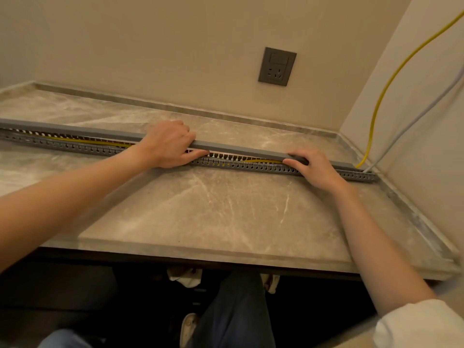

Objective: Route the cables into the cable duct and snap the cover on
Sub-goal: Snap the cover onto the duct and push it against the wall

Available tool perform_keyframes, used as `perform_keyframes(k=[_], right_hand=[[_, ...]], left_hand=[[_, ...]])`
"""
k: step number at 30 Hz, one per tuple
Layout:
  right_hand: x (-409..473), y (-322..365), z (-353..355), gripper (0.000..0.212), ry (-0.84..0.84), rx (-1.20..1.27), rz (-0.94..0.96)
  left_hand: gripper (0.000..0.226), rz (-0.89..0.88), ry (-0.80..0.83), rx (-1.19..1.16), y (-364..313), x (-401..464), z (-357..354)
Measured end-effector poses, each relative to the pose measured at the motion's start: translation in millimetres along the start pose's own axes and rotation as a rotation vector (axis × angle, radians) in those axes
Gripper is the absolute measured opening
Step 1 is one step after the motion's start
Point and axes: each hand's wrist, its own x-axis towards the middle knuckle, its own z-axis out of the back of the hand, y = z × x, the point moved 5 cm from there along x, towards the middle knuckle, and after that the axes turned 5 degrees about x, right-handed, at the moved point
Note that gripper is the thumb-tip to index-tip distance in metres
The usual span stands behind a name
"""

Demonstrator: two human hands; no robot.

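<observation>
Both hands grip the grey cover (pixel 233 148): the left hand (pixel 168 144) curls fingers over its top with the thumb beneath, the right hand (pixel 312 169) pinches its near edge. It hovers tilted above the slotted cable duct (pixel 241 165) on the counter (pixel 200 209), where the yellow cable (pixel 266 161) lies. Long, light and likely flexible, it seems best held at spaced points, then pressed along its length.

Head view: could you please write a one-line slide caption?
Both hands, left hand and right hand, hold the grey cover over the slotted cable duct with the yellow cable inside.
</observation>
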Motion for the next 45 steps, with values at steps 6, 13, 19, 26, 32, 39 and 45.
perform_keyframes(k=[6,13,19,26,32,39,45], right_hand=[[-0.7,-2.2,0.1,0.027,-0.046,0.04,-0.028],[-7.4,-18.0,26.7,0.027,-0.15,0.269,-0.203],[-45.0,-75.0,85.9,0.023,-0.772,0.199,-0.55],[-68.0,-99.6,89.3,0.031,-0.891,0.157,-0.775],[-67.8,-105.3,85.5,0.033,-0.884,0.216,-0.781],[-46.0,-108.4,76.8,0.046,-0.702,0.431,-0.81],[-23.3,-110.2,81.5,0.086,-0.408,0.423,-0.88]], left_hand=[[0.067,-0.047,0.135,-0.182,-25.0,14.6,-5.9],[0.054,-0.06,0.407,-0.483,-98.4,73.1,-7.1],[0.051,-0.128,0.418,-0.552,-164.9,129.6,-2.1],[0.036,0.002,0.382,-0.587,-231.3,180.2,-8.8],[0.026,0.112,0.433,-0.715,-218.0,188.0,-13.7],[0.029,0.167,0.385,-0.715,-186.7,175.6,-6.6],[0.027,0.154,0.379,-0.699,-183.0,168.1,-0.7]])
